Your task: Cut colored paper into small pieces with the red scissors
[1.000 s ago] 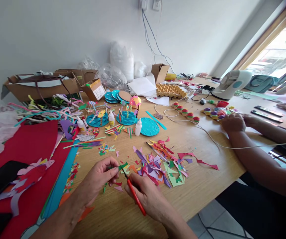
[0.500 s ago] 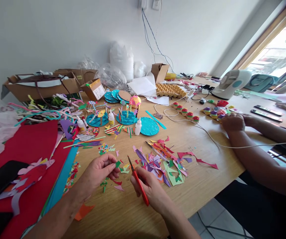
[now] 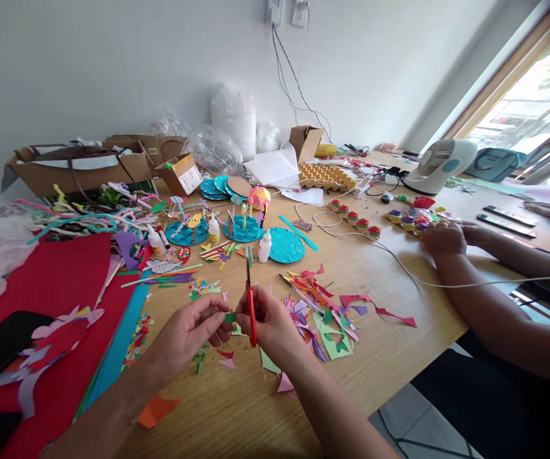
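Bench carries the main scrap pile, right of the hands, presumably leaving working room. Right hand: grip clamped round red scissors, blades pointing away, likely freeing its fingertips. Green paper sits between both hands, left hand's grip pinched on it, right fingertips at its edge.

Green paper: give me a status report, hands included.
Left hand pinching green paper. Right hand gripping scissors, blades forward, fingertips at the paper's other end. Scraps lying near the hands, none seen in the way.
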